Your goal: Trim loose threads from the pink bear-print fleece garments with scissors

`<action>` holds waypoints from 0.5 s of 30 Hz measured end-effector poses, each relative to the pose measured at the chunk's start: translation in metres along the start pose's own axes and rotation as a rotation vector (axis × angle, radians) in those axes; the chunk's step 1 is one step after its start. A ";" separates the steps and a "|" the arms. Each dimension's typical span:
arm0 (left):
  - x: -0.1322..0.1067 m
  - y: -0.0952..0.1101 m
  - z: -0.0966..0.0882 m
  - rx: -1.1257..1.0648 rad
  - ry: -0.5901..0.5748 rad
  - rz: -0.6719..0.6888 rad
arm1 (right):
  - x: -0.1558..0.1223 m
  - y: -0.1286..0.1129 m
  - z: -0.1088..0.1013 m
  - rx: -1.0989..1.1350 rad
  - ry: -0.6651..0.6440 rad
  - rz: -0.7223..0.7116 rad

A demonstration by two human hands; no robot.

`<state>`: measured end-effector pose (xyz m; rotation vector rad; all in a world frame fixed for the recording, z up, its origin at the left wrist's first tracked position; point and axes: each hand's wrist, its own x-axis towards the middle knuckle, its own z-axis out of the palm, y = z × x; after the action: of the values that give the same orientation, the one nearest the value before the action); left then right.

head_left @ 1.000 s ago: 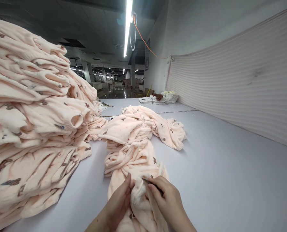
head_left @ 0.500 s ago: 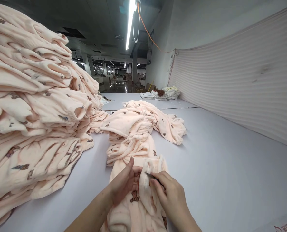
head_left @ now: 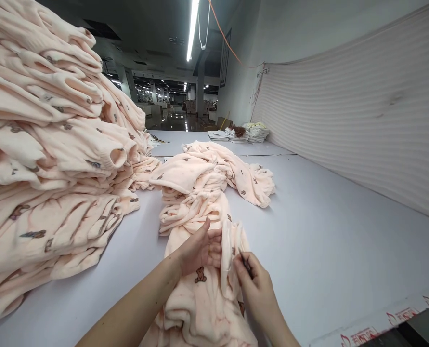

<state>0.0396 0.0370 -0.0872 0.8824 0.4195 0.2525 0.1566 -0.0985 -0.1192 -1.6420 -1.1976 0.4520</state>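
Note:
A pale pink fleece garment with small brown bear prints lies bunched on the table in front of me. My left hand rests over it, thumb raised and fingers stretched out, the fingertips against a raised, folded edge of the fleece. On the other side of that edge, my right hand is closed around small dark thread snips. Their pointed tip sticks up close to the fabric; whether it touches cannot be made out. Farther back, more pink fleece garments lie heaped.
A tall pile of pink fleece garments fills the left side of the table. Folded white and yellow cloths sit at the back near a striped cloth-covered wall. Red-printed tape runs along the near right edge.
My left hand has moved right and slightly up along the fleece edge. The right hand has drawn a little right, and the snips' tip now points up instead of across the edge.

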 end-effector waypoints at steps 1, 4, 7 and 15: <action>0.001 -0.002 0.000 -0.003 0.002 0.002 | -0.005 0.003 0.002 -0.053 0.008 0.000; 0.004 -0.006 -0.003 -0.010 0.014 0.004 | -0.013 0.011 0.006 -0.169 0.046 -0.004; 0.006 -0.009 -0.007 -0.026 0.041 0.016 | -0.017 0.018 -0.002 -0.118 0.088 0.053; -0.012 0.009 -0.018 -0.044 0.161 0.183 | -0.064 -0.006 0.025 0.123 -0.087 0.043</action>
<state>0.0201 0.0504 -0.0868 0.8616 0.4806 0.5019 0.1065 -0.1412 -0.1400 -1.5582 -1.1761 0.6175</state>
